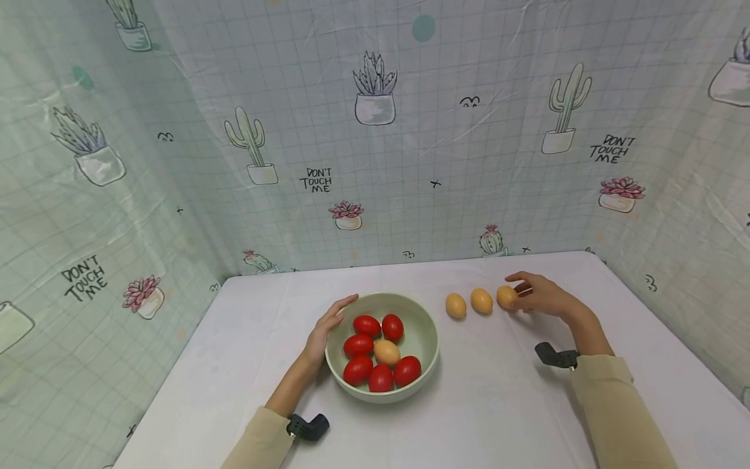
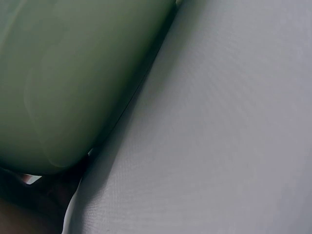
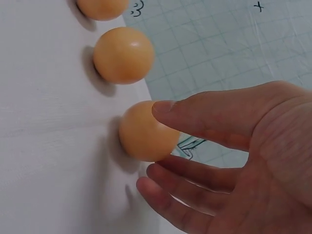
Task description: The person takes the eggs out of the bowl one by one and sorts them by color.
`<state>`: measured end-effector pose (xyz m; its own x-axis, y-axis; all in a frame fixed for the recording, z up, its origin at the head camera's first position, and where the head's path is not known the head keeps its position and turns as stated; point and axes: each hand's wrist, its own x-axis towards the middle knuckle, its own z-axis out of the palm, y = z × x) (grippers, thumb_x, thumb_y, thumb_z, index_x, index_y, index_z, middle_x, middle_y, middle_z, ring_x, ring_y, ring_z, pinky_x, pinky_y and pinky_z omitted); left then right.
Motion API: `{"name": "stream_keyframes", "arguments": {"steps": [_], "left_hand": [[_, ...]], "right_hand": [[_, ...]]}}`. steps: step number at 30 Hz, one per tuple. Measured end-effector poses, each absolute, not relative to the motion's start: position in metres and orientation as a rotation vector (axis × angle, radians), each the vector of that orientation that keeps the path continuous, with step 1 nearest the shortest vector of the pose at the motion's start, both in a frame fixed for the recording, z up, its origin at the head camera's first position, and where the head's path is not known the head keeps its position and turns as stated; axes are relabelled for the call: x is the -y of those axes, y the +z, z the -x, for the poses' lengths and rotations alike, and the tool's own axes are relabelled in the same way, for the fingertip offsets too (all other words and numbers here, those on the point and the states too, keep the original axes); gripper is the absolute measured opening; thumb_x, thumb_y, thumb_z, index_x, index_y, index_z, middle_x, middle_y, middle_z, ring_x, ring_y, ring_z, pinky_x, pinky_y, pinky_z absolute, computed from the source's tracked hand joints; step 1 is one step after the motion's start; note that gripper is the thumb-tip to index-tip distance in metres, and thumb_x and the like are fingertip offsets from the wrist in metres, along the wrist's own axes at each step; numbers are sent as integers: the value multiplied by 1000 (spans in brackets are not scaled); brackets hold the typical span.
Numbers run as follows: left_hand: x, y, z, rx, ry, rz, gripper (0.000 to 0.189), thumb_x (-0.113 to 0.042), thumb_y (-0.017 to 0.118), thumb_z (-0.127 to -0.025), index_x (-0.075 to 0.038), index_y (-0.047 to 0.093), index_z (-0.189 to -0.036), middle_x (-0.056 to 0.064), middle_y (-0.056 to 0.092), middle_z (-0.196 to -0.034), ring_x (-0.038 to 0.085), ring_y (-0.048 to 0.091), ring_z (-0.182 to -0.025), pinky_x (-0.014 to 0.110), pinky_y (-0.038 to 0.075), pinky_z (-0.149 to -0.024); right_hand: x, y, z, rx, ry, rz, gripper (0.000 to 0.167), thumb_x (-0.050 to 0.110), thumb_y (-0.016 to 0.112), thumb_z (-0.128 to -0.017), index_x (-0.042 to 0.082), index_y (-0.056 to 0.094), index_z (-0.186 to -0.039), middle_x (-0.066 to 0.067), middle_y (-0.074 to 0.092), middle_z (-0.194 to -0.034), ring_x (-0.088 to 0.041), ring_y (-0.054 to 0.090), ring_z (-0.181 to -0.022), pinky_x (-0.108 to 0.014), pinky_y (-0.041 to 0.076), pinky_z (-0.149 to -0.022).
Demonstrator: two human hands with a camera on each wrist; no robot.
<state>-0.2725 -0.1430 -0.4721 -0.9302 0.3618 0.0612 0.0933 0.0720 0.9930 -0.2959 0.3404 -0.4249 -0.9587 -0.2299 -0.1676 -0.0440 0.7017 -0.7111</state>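
Note:
A pale green bowl stands on the table, holding several glossy red egg-shaped pieces and one light-brown egg. My left hand rests along the bowl's left side with fingers extended by the rim; the left wrist view shows mostly the bowl's outer wall. To the right of the bowl, three brown eggs lie in a row. Around the rightmost egg my right hand is spread, thumb overlapping it and the other fingers loosely bent at its far side. The middle egg and left egg lie apart from the hand.
The table has a white cover. Behind it and along both sides hangs a curtain printed with potted cacti. Dark wrist-worn devices sit at both cuffs, the right one above the table.

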Motion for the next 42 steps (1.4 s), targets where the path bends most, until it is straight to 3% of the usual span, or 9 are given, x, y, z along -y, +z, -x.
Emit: {"name": "stream_keyframes", "arguments": {"steps": [7, 11, 17, 27, 42], "left_hand": [[143, -472, 273, -2138, 1957, -465, 54, -25, 25, -108, -15, 37, -160, 7, 37, -166, 31, 34, -155, 31, 40, -120], [144, -472, 273, -2133, 1956, -474, 54, -24, 24, -108, -16, 37, -160, 7, 36, -167, 31, 34, -155, 28, 41, -119], [144, -472, 272, -2132, 1965, -468, 53, -24, 25, -108, -20, 40, -158, 6, 37, -166, 29, 35, -155, 19, 42, -114], [144, -474, 273, -2108, 1986, -472, 52, -24, 25, -108, -17, 40, -159, 7, 36, -166, 31, 35, -154, 15, 44, -109], [143, -472, 274, -2108, 1973, -478, 54, -24, 25, -108, -13, 36, -160, 8, 35, -167, 32, 34, -154, 22, 42, -115]], "right_hand": [[-339, -412, 290, -2714, -1023, 251, 72, 27, 73, -96, -6, 40, -150, -38, 51, -141, -50, 56, -126, -59, 54, -99], [-339, -404, 286, -2754, -978, 254, 71, 28, 72, -96, -4, 41, -150, -39, 50, -142, -54, 51, -130, -65, 51, -100], [-336, -395, 283, -2790, -1012, 318, 65, 23, 70, -97, -3, 43, -150, -38, 50, -144, -54, 52, -131, -65, 51, -101], [-325, -384, 280, -2844, -1043, 369, 63, 24, 70, -98, 0, 44, -150, -33, 52, -144, -52, 52, -131, -64, 52, -101], [-287, -358, 262, -2855, -1140, 566, 59, 20, 73, -96, 6, 50, -149, -23, 59, -143, -43, 59, -131, -60, 53, -103]]}}
